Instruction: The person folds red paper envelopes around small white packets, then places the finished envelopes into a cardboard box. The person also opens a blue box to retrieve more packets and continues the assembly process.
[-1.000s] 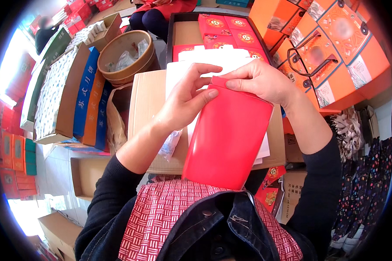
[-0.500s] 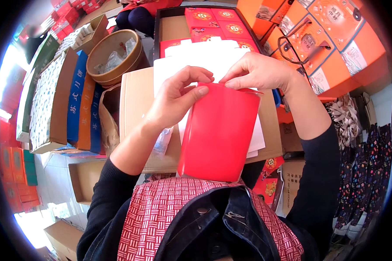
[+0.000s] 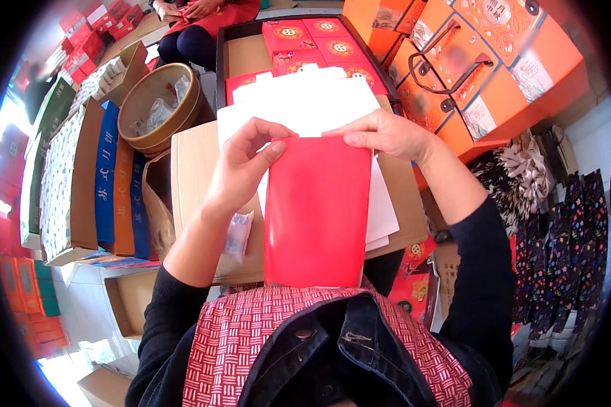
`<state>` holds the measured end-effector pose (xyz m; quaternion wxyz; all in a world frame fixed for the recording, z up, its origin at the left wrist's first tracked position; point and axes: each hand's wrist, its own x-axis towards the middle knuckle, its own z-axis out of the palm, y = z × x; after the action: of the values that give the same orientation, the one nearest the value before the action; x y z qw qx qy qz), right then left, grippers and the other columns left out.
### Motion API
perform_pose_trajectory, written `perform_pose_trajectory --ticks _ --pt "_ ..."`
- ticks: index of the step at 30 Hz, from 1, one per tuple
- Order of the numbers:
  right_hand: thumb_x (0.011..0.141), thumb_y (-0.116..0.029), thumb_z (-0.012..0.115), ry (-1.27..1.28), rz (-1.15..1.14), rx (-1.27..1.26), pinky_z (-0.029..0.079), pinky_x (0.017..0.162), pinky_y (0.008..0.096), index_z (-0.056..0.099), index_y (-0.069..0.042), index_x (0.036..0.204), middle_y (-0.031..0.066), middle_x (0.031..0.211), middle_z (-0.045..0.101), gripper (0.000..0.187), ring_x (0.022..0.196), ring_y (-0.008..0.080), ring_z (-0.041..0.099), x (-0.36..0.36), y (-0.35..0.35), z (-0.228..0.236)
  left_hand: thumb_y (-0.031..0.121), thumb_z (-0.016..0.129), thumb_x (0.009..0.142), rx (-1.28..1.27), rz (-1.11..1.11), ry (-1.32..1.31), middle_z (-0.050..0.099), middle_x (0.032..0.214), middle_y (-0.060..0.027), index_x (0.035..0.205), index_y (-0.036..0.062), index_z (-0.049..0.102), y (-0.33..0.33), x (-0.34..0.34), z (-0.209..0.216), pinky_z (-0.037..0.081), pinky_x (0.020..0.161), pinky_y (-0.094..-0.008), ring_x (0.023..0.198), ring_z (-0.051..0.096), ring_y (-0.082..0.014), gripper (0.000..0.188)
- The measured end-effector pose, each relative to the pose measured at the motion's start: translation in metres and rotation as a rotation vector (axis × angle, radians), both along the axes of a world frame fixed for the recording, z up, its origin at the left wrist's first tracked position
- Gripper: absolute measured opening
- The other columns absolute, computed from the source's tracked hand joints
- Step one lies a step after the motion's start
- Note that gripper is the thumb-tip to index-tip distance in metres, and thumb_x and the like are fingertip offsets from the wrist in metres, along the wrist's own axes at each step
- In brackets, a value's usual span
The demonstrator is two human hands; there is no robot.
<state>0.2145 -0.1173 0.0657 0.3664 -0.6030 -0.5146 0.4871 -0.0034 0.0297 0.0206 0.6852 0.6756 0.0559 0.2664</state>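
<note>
Head view, and a glossy red box [image 3: 316, 217] is held before the patterned apron [image 3: 244, 319], over white sheets [image 3: 380, 217]. Its far-left corner is pinched by the left hand [image 3: 244, 166], thumb and fingers nearly closed; its far edge is met by the right hand [image 3: 387, 133], fingertips bunched close, though whether anything is gripped there cannot be told.

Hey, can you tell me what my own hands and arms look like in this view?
Your left hand and right hand are bare, without gloves. The left sleeve and right sleeve are plain and nearly black, close-fitting, and end partway along the forearms, leaving the rest uncovered.
</note>
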Motion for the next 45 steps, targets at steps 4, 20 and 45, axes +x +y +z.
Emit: perform_pose_trajectory --ticks 4,20,45 --pt "0.090 -0.017 0.060 0.060 -0.162 0.055 0.053 0.076 0.0259 0.063 0.001 0.114 0.0111 0.096 0.068 0.031 0.085 0.0130 0.065 -0.002 -0.004 -0.018 0.004 0.054 0.093 -0.025 -0.002 0.034 0.061 0.102 -0.0082 0.101 0.0002 0.054 0.001 0.002 -0.002 0.047 0.086 -0.0264 0.097 0.057 -0.0126 0.009" --pt "0.087 -0.012 0.063 0.203 -0.419 0.086 0.055 0.071 0.0264 0.066 0.006 0.102 0.0127 0.090 0.068 0.024 0.079 0.0152 0.066 -0.021 -0.014 -0.010 0.004 0.063 0.084 0.352 0.085 0.246 0.058 0.099 -0.0045 0.099 0.0030 0.060 -0.017 0.009 0.022 0.043 0.088 -0.0273 0.095 0.055 -0.0144 0.015" --pt "0.098 -0.023 0.047 0.322 -0.654 0.425 0.044 0.092 0.0284 0.061 0.007 0.110 0.0126 0.110 0.064 0.035 0.103 0.0162 0.059 -0.070 -0.024 -0.032 0.007 0.069 0.082 0.013 0.155 0.255 0.060 0.089 -0.0009 0.092 0.0035 0.060 -0.014 0.010 0.012 0.048 0.074 -0.0202 0.081 0.055 -0.0064 0.014"
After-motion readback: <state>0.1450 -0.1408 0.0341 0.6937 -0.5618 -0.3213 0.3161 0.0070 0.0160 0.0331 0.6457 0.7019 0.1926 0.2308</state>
